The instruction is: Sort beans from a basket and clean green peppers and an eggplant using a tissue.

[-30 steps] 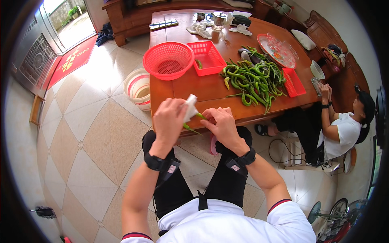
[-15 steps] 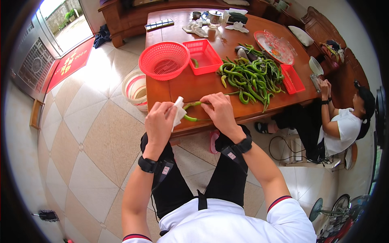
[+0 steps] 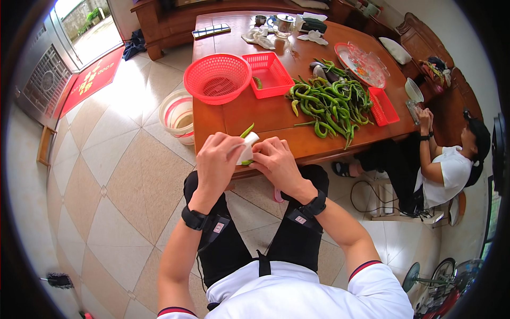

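Note:
Close together over the table's near edge, both my hands are closed around one long green chili pepper (image 3: 247, 130). My left hand (image 3: 217, 160) pinches a folded white tissue (image 3: 247, 144) against the pepper. The fingers of my right hand (image 3: 278, 162) meet the pepper's lower part and the tissue's edge; they partly hide the grip. One end of the pepper sticks up past the tissue. To the right on the table lies a heap of green chili peppers (image 3: 332, 103), with dark eggplants (image 3: 331, 76) behind it.
A round red colander (image 3: 218, 95) and a square red basket (image 3: 273, 87) with one green piece stand on the wooden table (image 3: 249, 114). Another red basket (image 3: 383, 106) is beside the heap. A bucket (image 3: 178, 114) stands left of the table. Another person (image 3: 451, 159) sits at the right.
My right hand has moved in toward my left, and the pepper that stretched between them is now mostly covered by tissue and fingers. My left hand has shifted slightly right.

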Motion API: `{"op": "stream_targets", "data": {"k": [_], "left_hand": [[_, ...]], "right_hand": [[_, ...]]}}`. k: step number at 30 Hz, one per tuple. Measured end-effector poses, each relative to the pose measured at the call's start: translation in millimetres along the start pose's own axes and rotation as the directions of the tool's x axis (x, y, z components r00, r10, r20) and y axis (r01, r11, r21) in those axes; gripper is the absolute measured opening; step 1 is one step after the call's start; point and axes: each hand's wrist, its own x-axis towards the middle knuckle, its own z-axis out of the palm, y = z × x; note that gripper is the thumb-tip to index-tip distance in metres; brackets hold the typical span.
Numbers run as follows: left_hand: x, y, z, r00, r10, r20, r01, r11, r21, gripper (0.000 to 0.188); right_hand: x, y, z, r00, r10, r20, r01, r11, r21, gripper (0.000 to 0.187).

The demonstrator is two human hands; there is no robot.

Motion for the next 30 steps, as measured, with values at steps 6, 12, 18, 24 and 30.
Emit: {"op": "stream_targets", "data": {"k": [6, 12, 18, 24, 30], "left_hand": [[17, -17, 10, 0.979, 0.014, 0.204, -0.038, 0.993, 0.115, 0.014], [54, -29, 13, 0.986, -0.055, 0.160, 0.011, 0.964, 0.264, 0.015], [40, -2, 7, 0.958, -0.013, 0.285, 0.028, 0.998, -0.049, 0.017], [38, -42, 6, 0.985, -0.120, 0.124, 0.099, 0.982, 0.162, 0.017], [35, -32, -10, 0.980, -0.197, 0.020, 0.198, 0.969, -0.147, 0.019]], "right_hand": [[3, 5, -13, 0.987, -0.139, 0.085, 0.138, 0.990, 0.012, 0.020], [4, 10, -21, 0.956, -0.247, 0.156, 0.250, 0.968, -0.002, 0.020], [-3, 19, -25, 0.961, -0.230, 0.152, 0.235, 0.972, -0.012, 0.020], [-1, 15, -32, 0.973, -0.184, 0.140, 0.168, 0.979, 0.120, 0.020], [-13, 21, -38, 0.957, 0.272, 0.099, -0.279, 0.776, 0.565, 0.018]]}}
